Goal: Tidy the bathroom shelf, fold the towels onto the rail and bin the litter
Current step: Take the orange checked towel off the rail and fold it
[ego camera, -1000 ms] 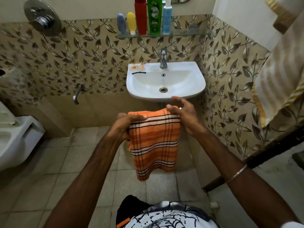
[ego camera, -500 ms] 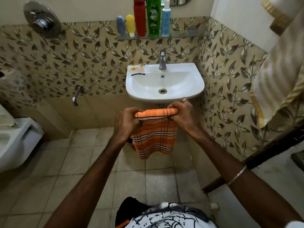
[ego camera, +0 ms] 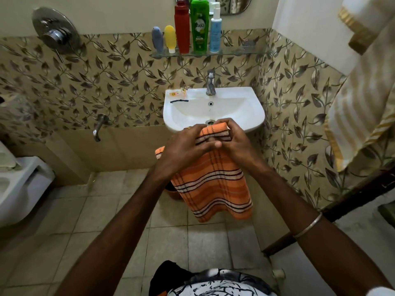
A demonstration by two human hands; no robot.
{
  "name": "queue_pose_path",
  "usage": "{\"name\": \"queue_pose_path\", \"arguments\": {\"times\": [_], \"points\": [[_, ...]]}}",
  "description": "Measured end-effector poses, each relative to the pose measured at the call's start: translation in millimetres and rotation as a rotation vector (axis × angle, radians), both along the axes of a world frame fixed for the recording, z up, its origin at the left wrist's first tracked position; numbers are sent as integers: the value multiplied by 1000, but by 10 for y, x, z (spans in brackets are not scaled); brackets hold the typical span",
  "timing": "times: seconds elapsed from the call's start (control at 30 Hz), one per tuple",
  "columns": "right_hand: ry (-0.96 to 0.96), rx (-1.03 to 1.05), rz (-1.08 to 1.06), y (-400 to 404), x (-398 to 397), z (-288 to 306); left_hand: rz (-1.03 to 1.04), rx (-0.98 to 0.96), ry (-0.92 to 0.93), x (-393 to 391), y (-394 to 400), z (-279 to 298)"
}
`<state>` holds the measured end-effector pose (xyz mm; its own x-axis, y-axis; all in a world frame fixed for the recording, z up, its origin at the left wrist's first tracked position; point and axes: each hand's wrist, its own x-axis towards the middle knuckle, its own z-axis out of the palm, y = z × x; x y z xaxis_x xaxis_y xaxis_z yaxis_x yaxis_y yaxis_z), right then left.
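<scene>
Closest to the camera, two bare forearms reach forward over the tiled floor (ego camera: 89, 212), the right one wearing a thin metal bangle (ego camera: 307, 226) at the wrist. The arms meet in front of the sink, where both hands grip the orange striped towel (ego camera: 213, 184). The left hand (ego camera: 183, 148) lies over the top of the folded edge, fingers stretched to the right across the cloth and closed down on it, with one corner of the towel sticking out at its left side. The right hand (ego camera: 235, 142) is curled around the right end of the same fold, fingers wrapped over the top and touching the left hand's fingertips. Below the two hands the rest of the towel hangs free, its dark and white stripes running across, well clear of the floor.

Just behind the hands is the white sink (ego camera: 245, 112), with a small orange wrapper (ego camera: 177, 93) and a thin black item (ego camera: 179, 101) on its left rim and a tap (ego camera: 210, 84) at the back. To the right a cream and yellow striped towel (ego camera: 359, 116) hangs beside the leaf-patterned wall. On the left is part of a white toilet (ego camera: 23, 189).

Farther up, a glass shelf (ego camera: 235, 52) carries a grey tube (ego camera: 157, 38), a yellow tube (ego camera: 170, 37), a red bottle (ego camera: 182, 28), a green bottle (ego camera: 199, 24) and a pale blue bottle (ego camera: 215, 30) in a row.
</scene>
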<state>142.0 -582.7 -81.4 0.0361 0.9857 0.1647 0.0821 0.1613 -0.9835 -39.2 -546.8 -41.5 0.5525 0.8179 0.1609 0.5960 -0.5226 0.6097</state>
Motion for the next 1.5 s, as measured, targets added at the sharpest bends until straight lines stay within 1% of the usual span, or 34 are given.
{"name": "queue_pose_path", "arguments": {"times": [0.1, 0.2, 0.23, 0.27, 0.37, 0.47, 0.57, 0.63, 0.7, 0.73, 0.77, 0.83, 0.87, 0.97, 1.07, 1.17, 1.2, 1.23, 1.3, 1.33, 1.43, 1.47, 1.5], "points": [[147, -24, 34, 25, 69, -26, -1, 67, -97, 76, 5, 65], [301, -70, 98, 15, 207, -96, -75, 121, -108, 131, 20, 106], [316, -87, 123, 1, 245, -136, -87, 136, -108, 153, 31, 119], [286, -103, 149, -10, 263, -179, -87, 153, -115, 163, 52, 134], [67, -167, 194, -68, 234, -389, -64, 190, -128, 113, 183, 227], [-58, -265, 185, -115, 171, -663, -64, 223, -95, -21, 360, 338], [-165, -323, 233, -80, 127, -886, -64, 210, -108, -163, 532, 425], [-259, -371, 280, 17, 123, -894, -63, 196, -128, -244, 658, 482], [-347, -433, 356, 141, 138, -757, -79, 184, -145, -303, 761, 529], [-326, -433, 362, 209, 142, -655, -90, 181, -154, -327, 809, 552], [-256, -400, 331, 274, 127, -533, -104, 180, -161, -347, 860, 577], [-82, -281, 266, 392, 29, -237, -139, 186, -157, -365, 939, 629], [-35, -222, 252, 472, -52, -97, -157, 191, -151, -375, 986, 665], [-58, -77, 142, 763, -316, 158, -224, 203, -158, -435, 1162, 785], [21, -22, -2, 998, -426, 242, -280, 178, -199, -573, 1410, 884], [70, -11, -47, 1144, -440, 313, -268, 95, -183, -789, 1732, 872], [91, -7, -61, 1180, -437, 338, -250, 32, -243, -870, 1826, 817], [118, -5, -76, 1205, -434, 364, -225, -50, -358, -943, 1898, 736], [171, 1, -121, 1231, -416, 434, -171, -271, -632, -1039, 1980, 507], [200, 11, -145, 1229, -405, 465, -177, -408, -721, -1047, 1985, 365], [290, 41, -227, 1233, -357, 569, -323, -794, -790, -892, 1967, 29], [300, 51, -250, 1234, -332, 613, -347, -866, -804, -810, 1967, -25], [301, 62, -274, 1227, -303, 660, -341, -893, -821, -727, 1979, -48]]}}
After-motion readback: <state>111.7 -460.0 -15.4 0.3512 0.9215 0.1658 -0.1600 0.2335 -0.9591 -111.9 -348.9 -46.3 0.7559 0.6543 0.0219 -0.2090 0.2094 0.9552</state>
